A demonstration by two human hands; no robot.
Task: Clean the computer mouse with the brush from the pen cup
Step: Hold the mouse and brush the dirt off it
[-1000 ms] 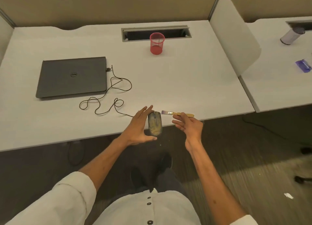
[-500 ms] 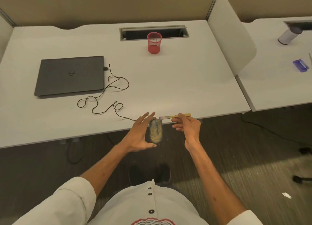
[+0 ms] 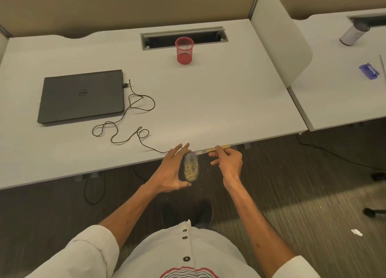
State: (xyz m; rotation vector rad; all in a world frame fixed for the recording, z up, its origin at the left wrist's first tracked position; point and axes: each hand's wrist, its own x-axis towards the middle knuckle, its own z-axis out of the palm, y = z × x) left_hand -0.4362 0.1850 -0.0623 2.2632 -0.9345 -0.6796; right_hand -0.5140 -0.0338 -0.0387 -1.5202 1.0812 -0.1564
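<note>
Brushing is the step in hand. The left hand pinches the computer mouse between its thumb at the near end and long fingers at the far end, holding it just off the front edge of the counter, above the floor. The right hand has thumb and forefinger clamped on the wooden handle of the brush, with the bristles meeting the mouse's far end. Yellowish dust coats most of the mouse's top.

Short, light strokes from far end to near end look best, with the mouse tilted so the dust drops to the floor rather than onto the counter. The cable to the laptop needs slack. The red mesh pen cup stands well back.
</note>
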